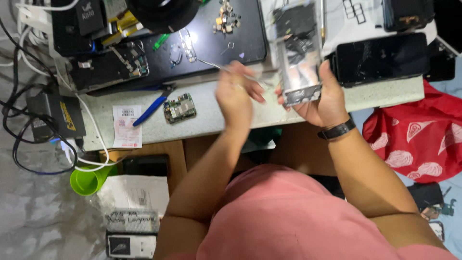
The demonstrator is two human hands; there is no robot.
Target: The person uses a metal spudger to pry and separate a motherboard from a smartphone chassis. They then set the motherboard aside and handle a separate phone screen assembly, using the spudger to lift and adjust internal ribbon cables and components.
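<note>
My right hand (321, 96) holds an opened phone body (298, 53) upright over the near edge of the bench, its inner frame and dark parts showing. My left hand (236, 94), blurred by motion, grips thin metal tweezers (214, 65) whose tips point left over the black work mat (211, 38). The two hands are close together, almost touching. A dark wristband (337, 130) sits on my right wrist.
A green circuit board (179, 108), blue-handled pliers (151, 109) and a paper slip (127, 126) lie on the bench's near left. Small parts (225, 20) rest on the mat. Dark phones (382, 57) lie right. Cables (29, 96), a green cup (89, 180) and red cloth (418, 139) surround it.
</note>
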